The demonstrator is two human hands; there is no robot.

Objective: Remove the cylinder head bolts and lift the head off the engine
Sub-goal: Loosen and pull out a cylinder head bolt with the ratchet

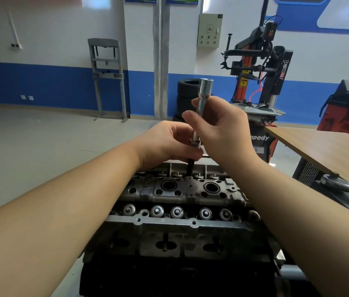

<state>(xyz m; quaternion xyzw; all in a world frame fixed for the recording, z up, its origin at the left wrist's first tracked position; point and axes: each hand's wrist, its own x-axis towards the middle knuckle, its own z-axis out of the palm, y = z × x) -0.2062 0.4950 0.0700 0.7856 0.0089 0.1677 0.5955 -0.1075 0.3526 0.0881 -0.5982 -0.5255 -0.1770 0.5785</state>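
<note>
You grip the socket extension (203, 97) in your right hand (222, 127), your left hand (169, 144) pinching its lower joint above a bolt hole at the cylinder head (182, 189)'s far edge, apparently drawing out a head bolt (190, 167); next, lift straight.

Wooden table (327, 151) at right; ratchet wrench (344, 187) at its near edge.

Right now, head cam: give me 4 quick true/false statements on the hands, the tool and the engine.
1. Both hands hold the upright extension bar. True: the right hand grips it high, the left hand pinches it lower.
2. The ratchet is fitted on the bar's top. False: it lies at the right beside the wooden table; the bar's top end is bare.
3. The bar's dark lower end reaches down to the far side of the cylinder head. True.
4. The cylinder head is already off the engine. False: it sits on the block.
</note>
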